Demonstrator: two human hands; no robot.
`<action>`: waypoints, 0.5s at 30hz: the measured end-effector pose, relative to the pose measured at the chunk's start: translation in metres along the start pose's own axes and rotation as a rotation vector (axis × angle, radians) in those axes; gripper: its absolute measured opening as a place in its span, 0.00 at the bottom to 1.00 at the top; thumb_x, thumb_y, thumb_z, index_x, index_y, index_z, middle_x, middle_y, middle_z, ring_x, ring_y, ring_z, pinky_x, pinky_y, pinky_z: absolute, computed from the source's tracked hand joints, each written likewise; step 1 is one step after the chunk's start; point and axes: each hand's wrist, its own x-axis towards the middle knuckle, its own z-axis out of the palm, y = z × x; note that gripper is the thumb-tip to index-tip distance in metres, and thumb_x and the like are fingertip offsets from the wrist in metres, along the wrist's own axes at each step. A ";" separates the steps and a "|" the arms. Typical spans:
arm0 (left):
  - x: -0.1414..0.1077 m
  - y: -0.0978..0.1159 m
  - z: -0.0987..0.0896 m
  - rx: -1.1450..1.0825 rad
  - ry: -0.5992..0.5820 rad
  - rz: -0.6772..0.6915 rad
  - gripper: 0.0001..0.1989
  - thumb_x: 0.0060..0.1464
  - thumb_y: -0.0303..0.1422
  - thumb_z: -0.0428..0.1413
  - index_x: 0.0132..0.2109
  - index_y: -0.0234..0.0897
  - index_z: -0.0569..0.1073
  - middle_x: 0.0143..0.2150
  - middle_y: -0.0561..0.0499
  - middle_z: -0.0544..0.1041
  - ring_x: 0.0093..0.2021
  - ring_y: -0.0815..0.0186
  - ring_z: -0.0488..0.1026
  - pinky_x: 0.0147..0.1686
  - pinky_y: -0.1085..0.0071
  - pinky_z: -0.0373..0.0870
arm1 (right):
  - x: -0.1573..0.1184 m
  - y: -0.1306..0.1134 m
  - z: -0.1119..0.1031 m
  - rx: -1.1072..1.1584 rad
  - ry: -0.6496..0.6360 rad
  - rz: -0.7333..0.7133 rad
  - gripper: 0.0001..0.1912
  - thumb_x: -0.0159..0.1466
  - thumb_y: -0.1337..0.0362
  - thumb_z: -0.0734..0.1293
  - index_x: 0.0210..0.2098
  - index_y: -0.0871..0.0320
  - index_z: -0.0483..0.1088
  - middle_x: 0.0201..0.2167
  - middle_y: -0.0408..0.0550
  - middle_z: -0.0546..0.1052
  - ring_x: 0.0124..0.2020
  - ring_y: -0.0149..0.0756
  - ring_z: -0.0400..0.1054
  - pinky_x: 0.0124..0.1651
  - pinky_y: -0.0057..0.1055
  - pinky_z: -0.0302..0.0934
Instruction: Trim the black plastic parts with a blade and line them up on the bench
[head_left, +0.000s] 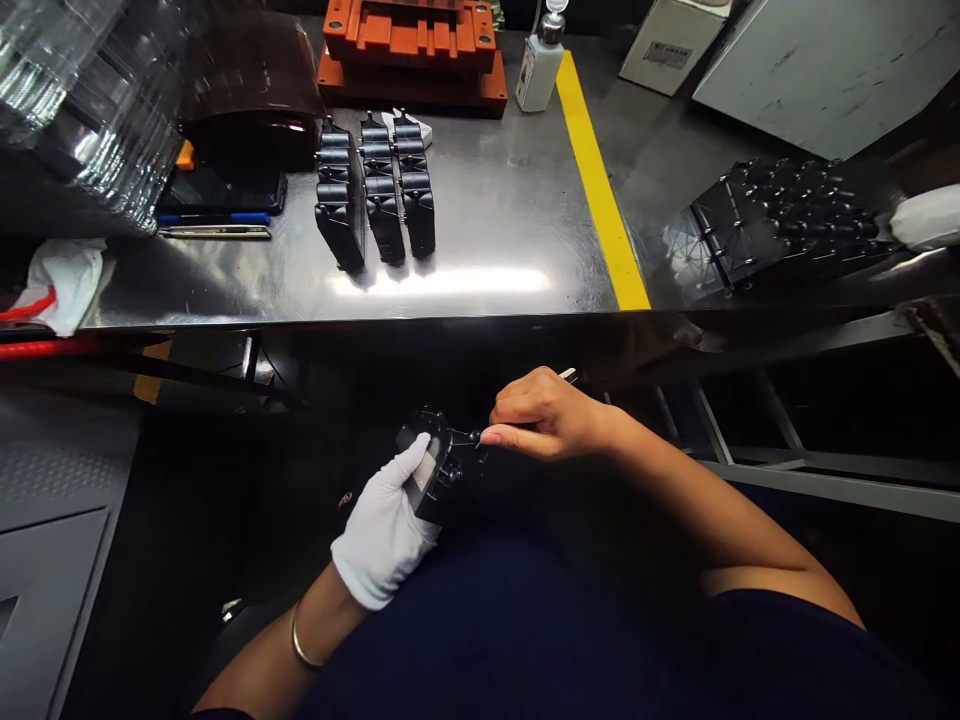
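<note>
In front of my lap, below the bench edge, my left hand (386,530) wears a white glove. Its fingers are closed around a black moulded plastic part (450,470), held tilted, with the thumb on a shiny flat face. Bare and closed, my right hand (551,415) is at the part's right side, thumb and fingers beside a small protruding stub. It grips a slim tool (568,376), whose pale end sticks out behind the knuckles; the working tip is hidden. Three similar black plastic parts (382,190) stand in a row on the metal bench (495,220).
An orange-red fixture (412,60) and a white pump bottle (540,70) stand at the back. Yellow tape (600,180) crosses the bench. More black parts (795,220) are stacked right. Clear plastic trays (97,110), pens (217,218) and a white cloth (66,285) lie left.
</note>
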 end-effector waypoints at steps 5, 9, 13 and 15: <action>0.000 -0.002 0.003 0.028 -0.010 0.000 0.15 0.65 0.29 0.43 0.42 0.32 0.75 0.35 0.46 0.83 0.37 0.67 0.81 0.43 0.76 0.77 | -0.008 0.001 -0.001 0.086 -0.091 0.026 0.20 0.67 0.59 0.61 0.20 0.60 0.66 0.16 0.41 0.65 0.19 0.25 0.56 0.26 0.25 0.49; -0.002 -0.006 0.005 0.026 -0.028 -0.019 0.16 0.65 0.28 0.43 0.40 0.31 0.76 0.32 0.47 0.82 0.36 0.66 0.81 0.41 0.76 0.77 | -0.013 0.004 -0.001 0.216 -0.161 0.095 0.21 0.67 0.58 0.61 0.21 0.61 0.68 0.17 0.41 0.65 0.20 0.24 0.56 0.26 0.25 0.51; 0.001 -0.010 0.007 0.054 -0.030 -0.052 0.15 0.64 0.27 0.44 0.44 0.28 0.75 0.35 0.45 0.82 0.40 0.63 0.81 0.44 0.71 0.77 | -0.016 0.012 -0.004 0.472 -0.357 0.213 0.22 0.66 0.55 0.62 0.21 0.63 0.70 0.15 0.39 0.63 0.18 0.22 0.54 0.23 0.23 0.49; 0.004 -0.011 0.006 0.035 -0.045 -0.028 0.15 0.65 0.27 0.44 0.46 0.28 0.75 0.36 0.45 0.82 0.41 0.64 0.80 0.45 0.72 0.77 | -0.015 0.014 -0.005 0.496 -0.319 0.267 0.23 0.66 0.54 0.62 0.21 0.64 0.70 0.15 0.38 0.61 0.18 0.22 0.52 0.22 0.22 0.48</action>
